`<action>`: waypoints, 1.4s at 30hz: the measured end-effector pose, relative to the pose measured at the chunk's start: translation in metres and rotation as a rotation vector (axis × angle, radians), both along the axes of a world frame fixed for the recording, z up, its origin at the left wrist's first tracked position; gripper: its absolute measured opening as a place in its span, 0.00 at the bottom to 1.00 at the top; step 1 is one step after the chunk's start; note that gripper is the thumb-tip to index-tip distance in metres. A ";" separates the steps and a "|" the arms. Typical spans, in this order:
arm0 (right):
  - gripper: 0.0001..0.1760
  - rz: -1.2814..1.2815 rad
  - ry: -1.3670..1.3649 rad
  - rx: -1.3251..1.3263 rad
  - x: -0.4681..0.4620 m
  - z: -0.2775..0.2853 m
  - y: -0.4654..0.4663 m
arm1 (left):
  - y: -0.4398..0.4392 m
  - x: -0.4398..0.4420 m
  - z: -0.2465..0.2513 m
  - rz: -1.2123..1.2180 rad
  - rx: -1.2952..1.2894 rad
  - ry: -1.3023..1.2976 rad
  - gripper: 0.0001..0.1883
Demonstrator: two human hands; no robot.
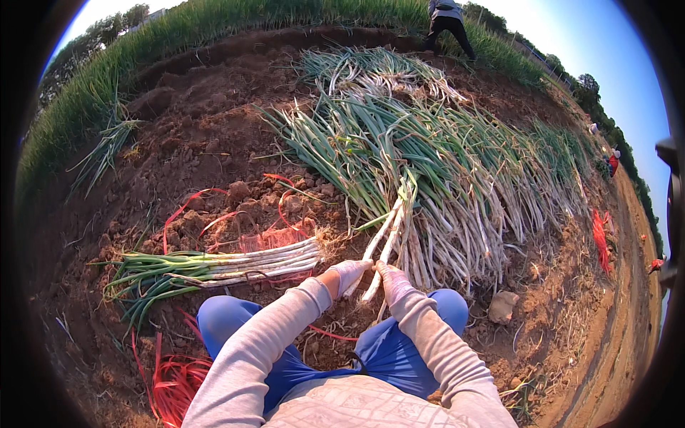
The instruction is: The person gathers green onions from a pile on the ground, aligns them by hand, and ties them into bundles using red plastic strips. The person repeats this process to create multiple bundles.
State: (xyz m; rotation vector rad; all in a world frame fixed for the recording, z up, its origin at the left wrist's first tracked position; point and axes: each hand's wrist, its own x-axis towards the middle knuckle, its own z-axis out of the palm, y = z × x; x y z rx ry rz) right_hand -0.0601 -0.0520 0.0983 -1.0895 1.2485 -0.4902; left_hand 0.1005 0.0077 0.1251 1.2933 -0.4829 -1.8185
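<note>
Gloved in white, my left hand point(349, 274) pinches a long green onion stalk point(379, 239) near its white root end. Close beside it, almost touching, my right hand point(394, 282) grips a second green onion stalk point(393, 238). The two stalks splay apart toward me, and their green tops point(408, 187) reach into the large heap of green onions point(444, 176). To the left of my hands, a row of green onions point(262, 259) lies sideways, roots to the right. Red mesh or strapping point(270, 241) shows behind that row.
A tangle of red plastic strapping point(179, 382) lies beside my left leg. A stone point(503, 307) sits right of my knee. Farther off are another onion pile point(374, 72), a standing person point(448, 24), and red material point(600, 241) on the soil. Standing onion plants point(214, 27) border the dug ground.
</note>
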 end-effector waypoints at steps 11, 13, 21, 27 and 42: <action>0.17 0.006 -0.016 0.224 0.022 0.066 0.020 | -0.005 0.001 -0.008 -0.056 0.099 0.392 0.34; 0.14 -0.040 -0.104 0.227 0.020 0.063 0.020 | -0.002 0.006 -0.004 -0.081 0.001 0.464 0.37; 0.20 -0.049 -0.020 0.293 0.024 0.046 0.009 | 0.006 0.012 0.020 -0.162 0.014 0.448 0.26; 0.23 -0.066 -0.211 0.409 0.012 0.065 0.003 | 0.018 -0.007 0.078 -0.180 0.086 0.118 0.10; 0.18 -0.296 -0.640 0.225 0.048 0.077 -0.019 | 0.197 -0.015 0.272 -0.714 0.247 -0.722 0.14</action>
